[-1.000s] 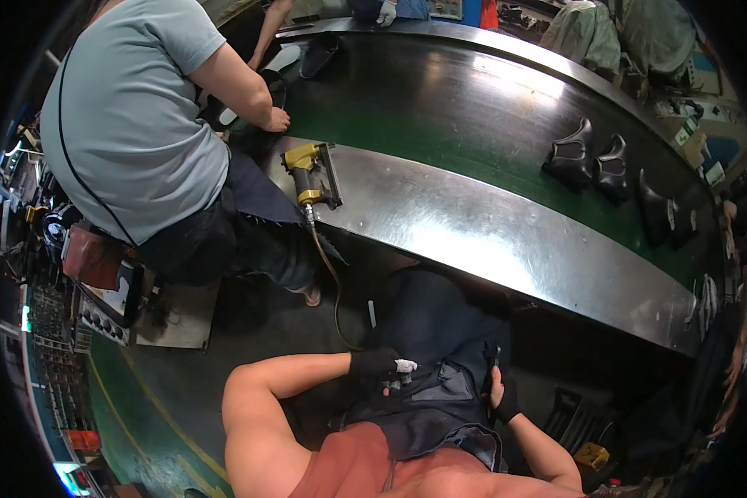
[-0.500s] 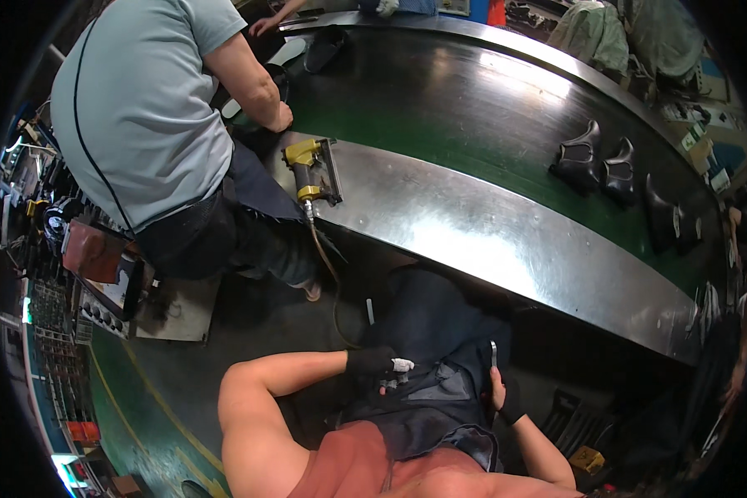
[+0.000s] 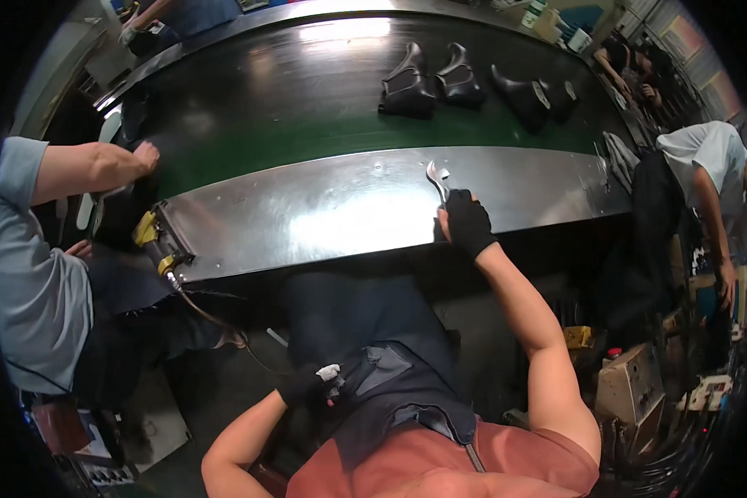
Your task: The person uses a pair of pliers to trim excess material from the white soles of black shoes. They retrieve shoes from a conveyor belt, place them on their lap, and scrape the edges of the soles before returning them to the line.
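My right hand [image 3: 469, 222], in a black fingerless glove, is closed around an open-ended wrench [image 3: 435, 184]. Its jaw end points away from me over the bare metal ledge [image 3: 340, 199] of the long bench. Beside that jaw lies a small white piece [image 3: 445, 173]. Low at my left, over the dark apron [image 3: 415, 386], my left hand [image 3: 311, 383] is gloved in black too. White wrapping covers one of its fingertips. Those fingers are curled, and whatever they may hold is too small to make out.
A yellow staple gun [image 3: 151, 236] with a hose [image 3: 212, 319] rests at the ledge's left end. Several black boots [image 3: 408, 90] stand on the dark green belt [image 3: 266, 124]. A co-worker in light blue [image 3: 37, 290] is close on the left. Another person [image 3: 710, 158] bends at the right.
My right hand has risen from my lap and reached forward over the metal ledge with the wrench. The view has swung right. My left hand remains low by the apron.
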The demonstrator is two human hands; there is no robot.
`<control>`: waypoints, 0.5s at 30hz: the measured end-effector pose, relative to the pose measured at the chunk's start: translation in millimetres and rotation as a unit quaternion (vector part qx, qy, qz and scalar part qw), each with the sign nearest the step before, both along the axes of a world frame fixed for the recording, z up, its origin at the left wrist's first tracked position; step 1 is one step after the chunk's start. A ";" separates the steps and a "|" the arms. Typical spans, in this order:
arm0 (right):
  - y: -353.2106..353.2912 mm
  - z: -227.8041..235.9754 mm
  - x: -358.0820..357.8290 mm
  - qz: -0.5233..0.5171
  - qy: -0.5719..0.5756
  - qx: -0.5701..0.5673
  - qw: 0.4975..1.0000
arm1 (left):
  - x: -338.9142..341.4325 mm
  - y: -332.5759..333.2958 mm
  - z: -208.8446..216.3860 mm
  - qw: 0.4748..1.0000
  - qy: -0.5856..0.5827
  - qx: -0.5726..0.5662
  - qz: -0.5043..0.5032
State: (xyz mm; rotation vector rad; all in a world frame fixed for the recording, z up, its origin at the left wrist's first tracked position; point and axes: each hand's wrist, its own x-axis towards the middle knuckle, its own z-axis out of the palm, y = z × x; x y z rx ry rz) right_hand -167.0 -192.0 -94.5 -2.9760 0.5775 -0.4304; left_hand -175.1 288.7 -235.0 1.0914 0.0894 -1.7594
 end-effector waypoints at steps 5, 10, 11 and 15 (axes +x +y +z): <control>74.4 105.7 9.8 0.075 -0.111 0.370 0.919 | -4.7 8.4 21.9 0.997 0.026 0.028 0.068; 127.0 216.7 -34.2 0.219 -0.151 0.496 0.826 | 1.6 -6.6 33.7 0.997 0.044 0.052 0.036; 130.1 224.2 -33.4 0.230 -0.156 0.507 0.815 | 7.9 -14.4 49.3 0.997 0.007 0.068 0.026; 147.4 219.5 -30.8 0.252 -0.212 0.493 0.805 | 3.6 -13.2 49.6 0.998 -0.003 0.063 0.030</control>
